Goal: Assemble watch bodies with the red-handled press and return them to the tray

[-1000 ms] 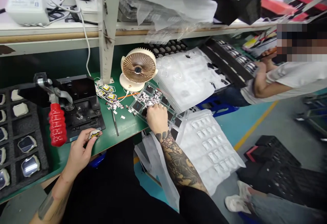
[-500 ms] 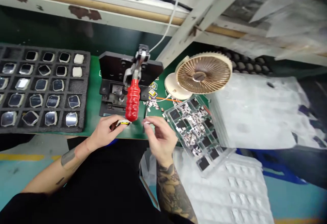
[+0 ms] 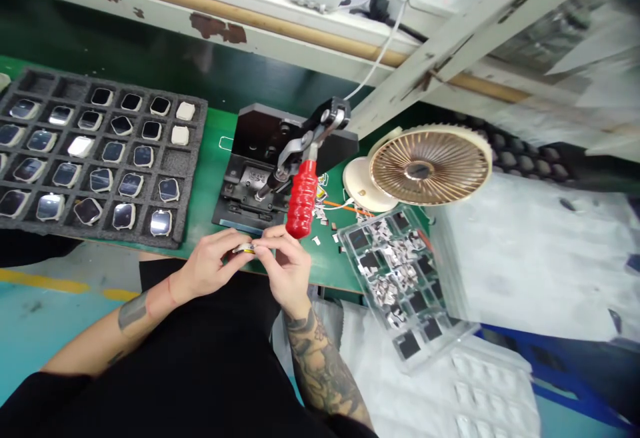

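Near the table's front edge, my left hand pinches a small watch case with a yellow strip along its side. My right hand meets it from the right, fingertips pinched together at the case's end; whatever small part they hold is too hidden to make out. Just behind both hands stands a black press fixture. Its lever has a red ribbed handle, which hangs down just above my right hand.
A grey foam tray of watch cases lies left. To the right are a small fan, a clear compartment tray with many small parts, and white plastic trays. Small loose pieces lie beside the press.
My right hand has moved left and now touches the watch case in my left hand. The whole view has shifted, with the fixtures and trays appearing farther right.
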Available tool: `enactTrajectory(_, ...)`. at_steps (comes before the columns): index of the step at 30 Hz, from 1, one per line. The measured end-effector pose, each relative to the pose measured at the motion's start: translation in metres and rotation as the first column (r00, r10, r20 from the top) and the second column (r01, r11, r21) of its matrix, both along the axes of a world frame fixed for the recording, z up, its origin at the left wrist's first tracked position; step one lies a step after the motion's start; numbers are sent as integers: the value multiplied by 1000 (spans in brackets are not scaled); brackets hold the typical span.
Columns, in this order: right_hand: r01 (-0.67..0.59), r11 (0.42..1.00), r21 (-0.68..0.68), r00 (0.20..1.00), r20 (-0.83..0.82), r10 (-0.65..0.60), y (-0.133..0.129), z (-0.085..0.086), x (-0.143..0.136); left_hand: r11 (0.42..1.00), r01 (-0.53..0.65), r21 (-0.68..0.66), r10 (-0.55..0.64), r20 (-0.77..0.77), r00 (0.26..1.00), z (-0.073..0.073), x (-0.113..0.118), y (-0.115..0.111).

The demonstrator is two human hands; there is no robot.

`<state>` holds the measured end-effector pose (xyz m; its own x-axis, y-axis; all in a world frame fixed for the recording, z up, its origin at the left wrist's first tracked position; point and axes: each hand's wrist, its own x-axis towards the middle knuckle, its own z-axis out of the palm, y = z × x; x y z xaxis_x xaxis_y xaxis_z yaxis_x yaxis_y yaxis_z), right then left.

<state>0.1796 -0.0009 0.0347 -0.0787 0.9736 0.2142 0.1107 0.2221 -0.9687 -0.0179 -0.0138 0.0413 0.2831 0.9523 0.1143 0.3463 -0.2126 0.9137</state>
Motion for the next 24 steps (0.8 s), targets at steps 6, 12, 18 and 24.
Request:
enactTrajectory(6, -195, 964, 180, 942, 307, 133, -8, 1, 12, 958, 83, -275, -24, 212, 977, -4, -2, 1)
enactTrajectory(12, -271, 895, 354, 873, 481, 75, -13, -8, 23, 944, 181, -276, -120, 225, 967, -5, 2, 8)
enactTrajectory(18, 22, 942, 334, 880, 441, -177, -55, -13, 51, 918, 185, -351, -51, 358, 932, -7, 24, 5)
enactTrajectory(24, 654, 691, 308, 549, 434, -714, -151, -48, 102, 895, 196, -401, -34, 378, 925, -8, 51, 5)
